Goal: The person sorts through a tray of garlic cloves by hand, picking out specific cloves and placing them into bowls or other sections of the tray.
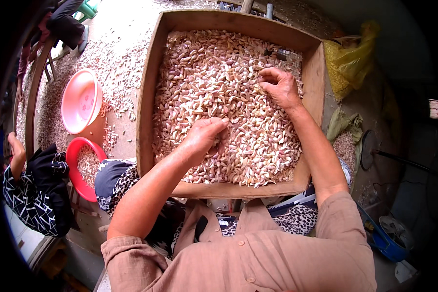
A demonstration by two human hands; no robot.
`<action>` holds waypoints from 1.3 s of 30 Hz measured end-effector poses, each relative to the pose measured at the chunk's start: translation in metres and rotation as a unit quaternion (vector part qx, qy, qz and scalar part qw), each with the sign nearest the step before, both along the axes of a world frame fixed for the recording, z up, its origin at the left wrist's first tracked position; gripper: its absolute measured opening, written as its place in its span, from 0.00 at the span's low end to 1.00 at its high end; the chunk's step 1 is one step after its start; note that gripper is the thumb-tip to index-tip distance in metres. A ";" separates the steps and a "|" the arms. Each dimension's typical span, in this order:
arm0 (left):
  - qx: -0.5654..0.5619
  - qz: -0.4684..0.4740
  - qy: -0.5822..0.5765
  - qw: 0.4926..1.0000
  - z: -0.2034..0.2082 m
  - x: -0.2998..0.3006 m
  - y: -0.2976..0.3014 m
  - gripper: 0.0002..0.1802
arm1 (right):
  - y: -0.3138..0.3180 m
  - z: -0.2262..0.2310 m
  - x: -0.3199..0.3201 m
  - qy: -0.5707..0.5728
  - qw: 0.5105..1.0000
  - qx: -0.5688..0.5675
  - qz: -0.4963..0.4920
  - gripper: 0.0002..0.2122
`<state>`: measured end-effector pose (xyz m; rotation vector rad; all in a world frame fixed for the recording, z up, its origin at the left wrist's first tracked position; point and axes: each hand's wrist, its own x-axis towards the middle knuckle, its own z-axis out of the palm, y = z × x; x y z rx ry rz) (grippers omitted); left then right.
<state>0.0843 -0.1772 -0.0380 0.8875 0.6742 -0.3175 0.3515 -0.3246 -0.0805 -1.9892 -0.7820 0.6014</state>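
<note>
Over the wooden tray's [147, 97] garlic cloves [233, 92], both hands' [203, 137] [283, 91] curled fingers [218, 126], grasp unclear; littered floor [116, 51] beyond.

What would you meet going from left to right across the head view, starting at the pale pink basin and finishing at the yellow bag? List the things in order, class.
Pale pink basin → wooden tray's left wall → person's left hand → person's right hand → wooden tray's right wall → yellow bag.

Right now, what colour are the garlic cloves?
The garlic cloves look cream and pinkish in the head view.
</note>
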 end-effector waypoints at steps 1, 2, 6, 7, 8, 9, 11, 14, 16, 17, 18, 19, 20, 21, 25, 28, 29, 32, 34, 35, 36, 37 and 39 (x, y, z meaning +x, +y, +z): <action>-0.002 -0.005 -0.008 1.000 -0.003 0.000 0.000 0.19 | 0.000 0.000 0.000 -0.018 1.000 -0.007 0.002 0.14; -0.004 -0.008 -0.015 1.000 -0.004 -0.001 0.001 0.19 | 0.003 0.003 -0.003 -0.035 0.999 -0.013 0.005 0.14; 0.013 -0.001 -0.006 1.000 -0.005 0.000 0.001 0.18 | 0.014 0.015 -0.012 -0.255 0.961 -0.073 0.072 0.12; 0.017 0.003 0.002 1.000 -0.004 0.001 0.000 0.18 | 0.017 0.015 -0.013 -0.279 0.953 -0.086 0.086 0.12; 0.020 0.007 0.009 1.000 -0.003 0.001 0.000 0.18 | 0.019 0.016 -0.014 -0.302 0.943 -0.100 0.101 0.12; 0.017 0.006 0.003 1.000 -0.005 0.000 0.001 0.18 | 0.021 0.019 -0.016 -0.289 0.943 -0.129 0.105 0.12; 0.011 0.002 -0.011 1.000 -0.011 0.000 0.003 0.18 | 0.023 0.019 -0.019 -0.308 0.937 -0.129 0.103 0.11; 0.015 0.008 -0.006 1.000 -0.013 0.000 0.005 0.18 | 0.019 0.021 -0.022 -0.334 0.930 -0.116 0.098 0.08; 0.021 -0.001 -0.011 1.000 -0.010 0.000 0.003 0.18 | 0.011 0.025 -0.032 -0.345 0.929 -0.109 0.081 0.02; 0.018 -0.002 -0.013 1.000 -0.010 -0.001 0.001 0.18 | 0.008 0.032 -0.038 -0.319 0.938 -0.107 0.079 0.03; 0.006 0.003 -0.016 1.000 -0.012 -0.002 -0.001 0.17 | 0.005 0.041 -0.046 -0.292 0.948 -0.103 0.078 0.04; 0.000 0.002 -0.013 1.000 -0.014 -0.004 -0.003 0.17 | 0.001 0.051 -0.056 -0.266 0.958 -0.054 0.092 0.04; -0.006 -0.003 -0.013 1.000 -0.013 -0.003 -0.004 0.17 | -0.006 0.058 -0.069 -0.246 0.965 -0.012 0.091 0.03; -0.008 -0.014 -0.013 1.000 -0.009 -0.005 -0.006 0.16 | -0.012 0.063 -0.081 -0.234 0.966 0.002 0.108 0.02; -0.017 -0.028 0.010 0.999 -0.015 -0.008 -0.016 0.17 | -0.025 0.089 -0.126 -0.229 0.959 0.040 0.163 0.02; -0.042 -0.023 0.037 0.998 -0.009 -0.008 -0.022 0.18 | -0.024 0.096 -0.141 -0.246 0.944 0.086 0.202 0.06; -0.046 -0.026 0.038 0.998 -0.009 -0.008 -0.023 0.19 | -0.025 0.093 -0.143 -0.253 0.940 0.084 0.213 0.07; -0.075 0.018 0.060 0.995 -0.010 -0.007 -0.026 0.20 | -0.020 0.085 -0.146 -0.239 0.940 0.114 0.216 0.07; -0.078 0.013 0.044 0.996 -0.018 -0.008 -0.025 0.22 | -0.024 0.089 -0.141 -0.237 0.940 0.102 0.224 0.07; -0.074 0.000 0.033 0.997 -0.019 -0.010 -0.021 0.22 | -0.027 0.087 -0.136 -0.239 0.939 0.089 0.231 0.08; -0.070 -0.014 0.022 0.997 -0.020 -0.011 -0.020 0.23 | -0.030 0.086 -0.132 -0.241 0.938 0.075 0.239 0.08; -0.058 -0.015 0.031 0.998 -0.021 -0.010 -0.020 0.23 | -0.030 0.085 -0.127 -0.259 0.935 0.081 0.228 0.05; -0.062 -0.003 0.032 0.998 -0.018 -0.010 -0.021 0.23 | -0.037 0.086 -0.116 -0.297 0.921 -0.028 0.252 0.03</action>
